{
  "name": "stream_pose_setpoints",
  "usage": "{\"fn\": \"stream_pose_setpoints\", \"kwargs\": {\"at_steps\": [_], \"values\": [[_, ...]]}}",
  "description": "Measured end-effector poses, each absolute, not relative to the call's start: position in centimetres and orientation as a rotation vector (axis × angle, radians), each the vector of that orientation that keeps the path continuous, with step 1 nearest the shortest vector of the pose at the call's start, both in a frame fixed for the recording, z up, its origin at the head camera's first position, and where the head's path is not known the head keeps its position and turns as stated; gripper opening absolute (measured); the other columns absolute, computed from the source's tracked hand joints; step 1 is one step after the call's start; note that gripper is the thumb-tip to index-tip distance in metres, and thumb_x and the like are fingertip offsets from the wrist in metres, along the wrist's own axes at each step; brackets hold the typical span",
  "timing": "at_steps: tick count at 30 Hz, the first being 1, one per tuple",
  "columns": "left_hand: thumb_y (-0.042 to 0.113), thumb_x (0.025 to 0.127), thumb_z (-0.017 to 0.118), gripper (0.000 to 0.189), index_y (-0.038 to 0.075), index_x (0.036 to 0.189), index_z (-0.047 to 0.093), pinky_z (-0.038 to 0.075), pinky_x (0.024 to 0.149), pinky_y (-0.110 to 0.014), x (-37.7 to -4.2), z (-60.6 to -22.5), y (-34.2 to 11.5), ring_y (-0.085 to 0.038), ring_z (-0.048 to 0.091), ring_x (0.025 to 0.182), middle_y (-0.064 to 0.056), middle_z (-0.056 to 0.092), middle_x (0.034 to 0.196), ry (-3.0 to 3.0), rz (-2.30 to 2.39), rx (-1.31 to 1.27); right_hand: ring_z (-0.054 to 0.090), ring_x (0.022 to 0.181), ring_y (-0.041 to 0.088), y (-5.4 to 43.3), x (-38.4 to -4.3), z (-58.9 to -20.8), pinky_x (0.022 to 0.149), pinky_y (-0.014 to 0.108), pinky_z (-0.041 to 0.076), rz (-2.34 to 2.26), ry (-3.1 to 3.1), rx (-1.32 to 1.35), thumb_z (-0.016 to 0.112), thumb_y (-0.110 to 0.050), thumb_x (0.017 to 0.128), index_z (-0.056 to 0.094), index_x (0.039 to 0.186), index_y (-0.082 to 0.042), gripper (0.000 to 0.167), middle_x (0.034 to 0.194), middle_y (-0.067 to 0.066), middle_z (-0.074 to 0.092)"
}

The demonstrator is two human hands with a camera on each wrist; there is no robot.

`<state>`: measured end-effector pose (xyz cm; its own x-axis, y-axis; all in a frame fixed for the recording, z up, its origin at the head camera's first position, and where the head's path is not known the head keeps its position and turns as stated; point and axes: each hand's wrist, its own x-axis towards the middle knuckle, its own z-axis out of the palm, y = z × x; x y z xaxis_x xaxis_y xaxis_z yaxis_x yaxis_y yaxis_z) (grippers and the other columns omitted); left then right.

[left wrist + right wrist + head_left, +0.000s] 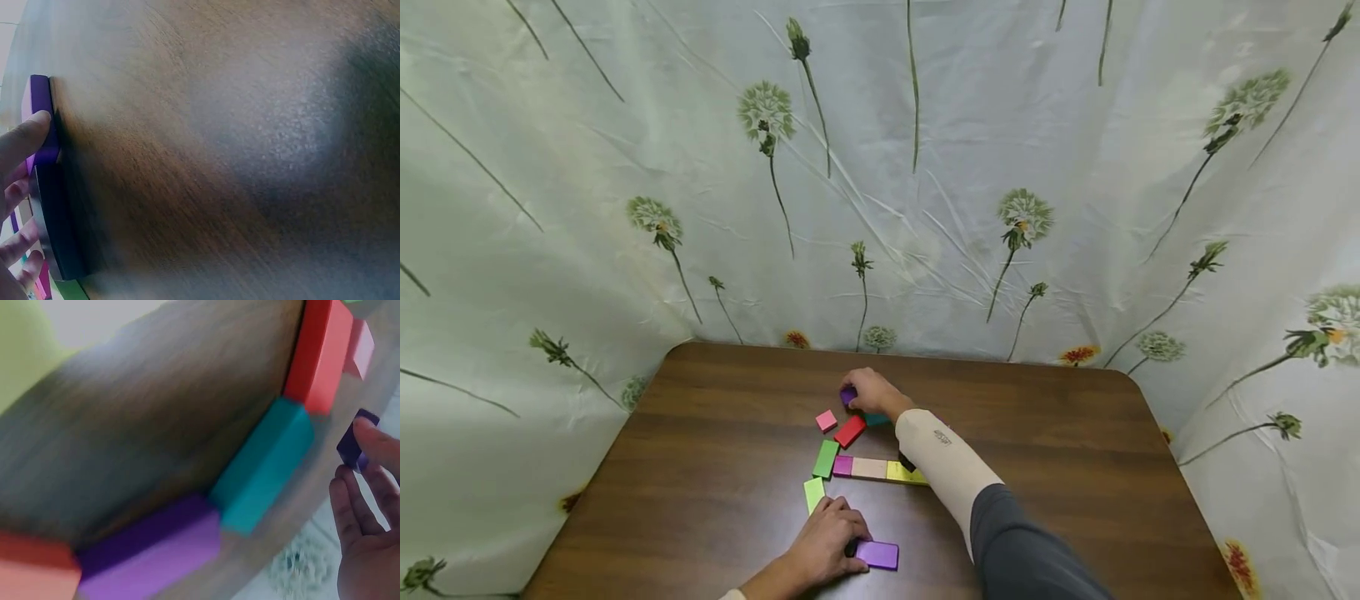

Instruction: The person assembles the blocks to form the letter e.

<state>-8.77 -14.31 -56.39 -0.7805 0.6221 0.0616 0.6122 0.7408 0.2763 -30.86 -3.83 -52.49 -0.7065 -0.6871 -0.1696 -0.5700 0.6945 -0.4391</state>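
At the far side of the table, my right hand (874,393) pinches a small dark purple block (355,442) between thumb and fingertips. A teal block (265,459), a red block (850,432) and a small pink block (826,421) lie near it. My left hand (829,537), close to the front, grips the left end of a purple block (880,555), thumb on the near side and fingers on the other. A black block (57,219) touches that end, mostly hidden under the hand in the head view.
Green (825,459) and lime (814,493) blocks continue the curve from the red one. A straight row of magenta (842,466), beige (869,469) and yellow (898,472) blocks runs under my right forearm. A flowered curtain (925,250) hangs behind the wooden table (700,467).
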Motion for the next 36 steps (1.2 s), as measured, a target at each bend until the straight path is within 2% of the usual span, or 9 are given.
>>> {"fn": "stream_pose_setpoints", "kwargs": {"at_steps": [8, 13, 18, 21, 26, 36], "values": [[0.042, 0.071, 0.081, 0.028, 0.022, 0.088, 0.075, 0.034, 0.075, -0.03, -8.9, -56.3, -14.4, -0.006, 0.044, 0.079, 0.018, 0.063, 0.085, 2.874, 0.474, 0.949, 0.059, 0.107, 0.02, 0.1, -29.1, -50.6, 0.094, 0.035, 0.046, -0.507, 2.593, -1.003, 0.072, -0.014, 0.086, 0.067, 0.119, -0.008, 0.034, 0.117, 0.007, 0.065], [0.041, 0.069, 0.082, 0.027, 0.021, 0.087, 0.075, 0.034, 0.074, -0.03, -8.9, -56.5, -14.5, -0.006, 0.044, 0.078, 0.018, 0.063, 0.084, 2.904, 0.491, 0.965, 0.058, 0.101, 0.016, 2.1, -27.0, -49.9, 0.09, 0.033, 0.048, -0.475, 2.593, -1.014, 0.073, -0.02, 0.086, 0.067, 0.117, -0.01, 0.034, 0.115, 0.004, 0.064], [0.041, 0.069, 0.082, 0.028, 0.021, 0.086, 0.075, 0.033, 0.073, -0.031, -9.1, -56.5, -14.6, -0.006, 0.043, 0.077, 0.016, 0.063, 0.084, 2.901, 0.505, 0.953, 0.058, 0.099, 0.016, 4.6, -25.0, -49.7, 0.086, 0.031, 0.049, -0.522, 2.575, -1.018, 0.073, -0.019, 0.086, 0.067, 0.117, -0.01, 0.033, 0.113, 0.004, 0.064], [0.041, 0.069, 0.082, 0.028, 0.02, 0.086, 0.075, 0.034, 0.074, -0.031, -9.1, -56.4, -14.6, -0.007, 0.043, 0.077, 0.016, 0.063, 0.084, 2.884, 0.508, 0.943, 0.058, 0.09, 0.015, 6.3, -23.8, -50.0, 0.078, 0.028, 0.049, -0.574, 2.545, -1.057, 0.073, -0.015, 0.085, 0.067, 0.114, -0.008, 0.031, 0.106, 0.004, 0.064], [0.039, 0.068, 0.083, 0.028, 0.019, 0.086, 0.075, 0.035, 0.075, -0.033, -9.1, -56.3, -14.5, -0.006, 0.043, 0.077, 0.017, 0.063, 0.083, 2.876, 0.535, 0.952, 0.053, 0.073, 0.01, 9.0, -21.8, -50.9, 0.064, 0.021, 0.044, -0.632, 2.504, -1.09, 0.074, -0.012, 0.083, 0.067, 0.109, -0.006, 0.027, 0.091, -0.001, 0.062], [0.039, 0.067, 0.084, 0.029, 0.019, 0.085, 0.075, 0.035, 0.073, -0.032, -9.2, -56.4, -13.9, -0.006, 0.043, 0.076, 0.016, 0.063, 0.083, 2.878, 0.542, 1.01, 0.052, 0.079, 0.006, 12.7, -17.7, -51.7, 0.07, 0.02, 0.045, -0.6, 2.46, -1.028, 0.076, -0.014, 0.082, 0.067, 0.111, -0.011, 0.03, 0.096, -0.005, 0.062]]}}
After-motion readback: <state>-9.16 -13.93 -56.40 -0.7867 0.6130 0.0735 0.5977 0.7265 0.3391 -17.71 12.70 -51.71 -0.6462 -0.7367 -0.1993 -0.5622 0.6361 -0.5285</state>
